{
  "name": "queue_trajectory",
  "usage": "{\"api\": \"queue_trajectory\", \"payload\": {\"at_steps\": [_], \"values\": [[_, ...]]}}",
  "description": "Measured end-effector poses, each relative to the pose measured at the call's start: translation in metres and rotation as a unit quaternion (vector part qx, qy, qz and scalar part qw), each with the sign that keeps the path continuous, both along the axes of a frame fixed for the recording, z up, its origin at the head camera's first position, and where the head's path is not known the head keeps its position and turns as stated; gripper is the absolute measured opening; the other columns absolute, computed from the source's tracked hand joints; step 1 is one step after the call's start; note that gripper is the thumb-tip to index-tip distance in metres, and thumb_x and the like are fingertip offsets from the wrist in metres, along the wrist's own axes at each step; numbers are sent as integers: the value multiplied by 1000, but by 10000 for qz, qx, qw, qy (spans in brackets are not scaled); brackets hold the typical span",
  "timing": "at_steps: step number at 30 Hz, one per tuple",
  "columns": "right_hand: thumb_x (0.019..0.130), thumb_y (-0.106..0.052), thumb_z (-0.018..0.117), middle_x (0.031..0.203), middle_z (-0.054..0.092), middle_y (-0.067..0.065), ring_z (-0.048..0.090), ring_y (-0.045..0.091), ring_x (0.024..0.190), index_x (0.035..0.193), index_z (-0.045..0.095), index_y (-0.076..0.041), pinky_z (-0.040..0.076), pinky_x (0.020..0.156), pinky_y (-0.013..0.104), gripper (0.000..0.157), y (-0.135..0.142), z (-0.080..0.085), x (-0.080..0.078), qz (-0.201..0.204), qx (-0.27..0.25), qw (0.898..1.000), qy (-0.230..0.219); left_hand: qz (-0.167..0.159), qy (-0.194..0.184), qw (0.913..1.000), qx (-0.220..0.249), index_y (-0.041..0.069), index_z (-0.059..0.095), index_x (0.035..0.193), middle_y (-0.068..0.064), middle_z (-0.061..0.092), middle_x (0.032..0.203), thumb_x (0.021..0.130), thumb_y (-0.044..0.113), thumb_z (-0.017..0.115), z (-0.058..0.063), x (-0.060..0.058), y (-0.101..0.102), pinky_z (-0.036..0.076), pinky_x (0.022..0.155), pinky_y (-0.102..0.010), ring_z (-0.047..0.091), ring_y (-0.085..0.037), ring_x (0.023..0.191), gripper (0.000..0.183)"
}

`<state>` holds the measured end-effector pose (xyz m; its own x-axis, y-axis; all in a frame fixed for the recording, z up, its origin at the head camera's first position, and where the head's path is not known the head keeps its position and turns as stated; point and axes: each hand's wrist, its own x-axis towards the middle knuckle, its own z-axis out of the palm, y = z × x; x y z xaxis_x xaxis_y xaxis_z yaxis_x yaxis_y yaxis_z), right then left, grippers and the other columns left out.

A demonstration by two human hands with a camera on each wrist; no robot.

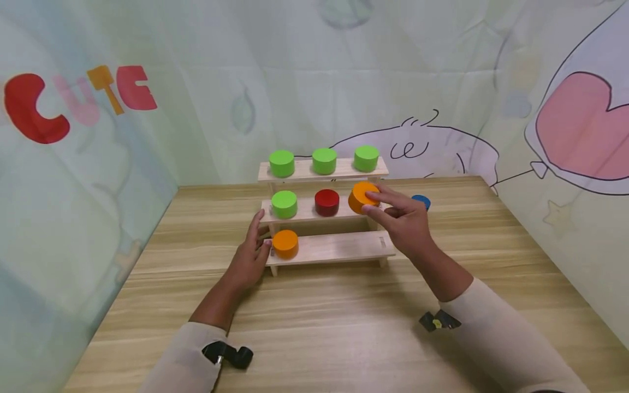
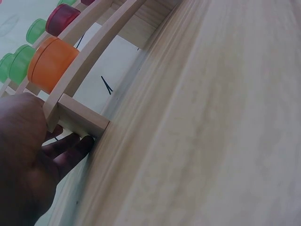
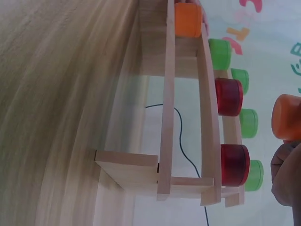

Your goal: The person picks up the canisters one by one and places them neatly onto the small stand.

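A three-tier wooden rack [image 1: 339, 248] stands on the table. My right hand [image 1: 405, 221] pinches an orange cylinder [image 1: 362, 198] between thumb and fingers, raised above the right end of the middle tier. That tier bears a green cylinder [image 1: 284, 204], a red cylinder [image 1: 326, 203] and, at its right end in the right wrist view, another red cylinder [image 3: 235, 165], hidden in the head view. On the bottom tier's left end sits a second orange cylinder [image 1: 285, 244]. My left hand [image 1: 249, 259] grips the rack's left end, its fingers bent around the side support [image 2: 83, 115].
Three green cylinders [image 1: 324, 161] line the top tier. A blue cylinder [image 1: 421, 202] lies on the table [image 1: 319, 327] right of the rack, partly behind my right hand. A printed cloth [image 1: 206, 109] hangs behind and along both sides.
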<state>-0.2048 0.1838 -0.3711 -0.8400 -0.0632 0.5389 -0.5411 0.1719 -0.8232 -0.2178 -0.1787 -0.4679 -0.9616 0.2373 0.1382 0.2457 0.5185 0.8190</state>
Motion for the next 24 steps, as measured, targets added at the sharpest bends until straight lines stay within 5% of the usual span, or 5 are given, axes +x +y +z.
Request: {"api": "queue_trajectory", "payload": {"at_steps": [6, 9, 16, 21, 24], "values": [[94, -4, 84, 150, 69, 17, 78, 21, 79, 133, 78, -5, 56, 65, 14, 40, -6, -3, 0, 153, 639, 9970, -406, 5, 51, 10000, 26, 41, -5, 175, -27, 40, 172, 118, 18, 41, 0, 0, 0, 40, 126, -65, 49, -49, 155, 76], [94, -5, 85, 150, 70, 15, 80, 36, 86, 132, 79, -5, 61, 74, 16, 39, -11, -7, 0, 293, 757, 9940, -729, 6, 87, 10000, 15, 40, -5, 175, -27, 41, 172, 118, 18, 41, 0, 0, 0, 41, 126, -65, 49, -48, 155, 76], [94, -5, 85, 140, 76, 14, 73, 33, 133, 126, 80, -4, 65, 92, 24, 33, -22, -21, -2, 547, 947, 9902, -869, -2, 85, 10000, 36, 41, -5, 175, -27, 40, 172, 119, 17, 41, -2, -1, 0, 41, 126, -66, 50, -49, 154, 77], [92, -3, 87, 133, 79, 15, 75, 32, 129, 121, 82, -2, 63, 95, 22, 29, -30, -29, -4, 604, 1060, 9883, -920, 7, 17, 10000, 6, 43, -7, 175, -26, 39, 173, 119, 19, 41, 0, 0, 1, 40, 126, -65, 48, -48, 156, 77], [91, -9, 89, 129, 81, 12, 77, 28, 101, 117, 85, -6, 58, 79, 14, 27, -35, -32, -4, 472, 1424, 9844, -918, 17, -8, 10000, 3, 44, -7, 174, -26, 38, 173, 118, 19, 40, 1, 0, 1, 40, 126, -66, 48, -49, 156, 78]]}}
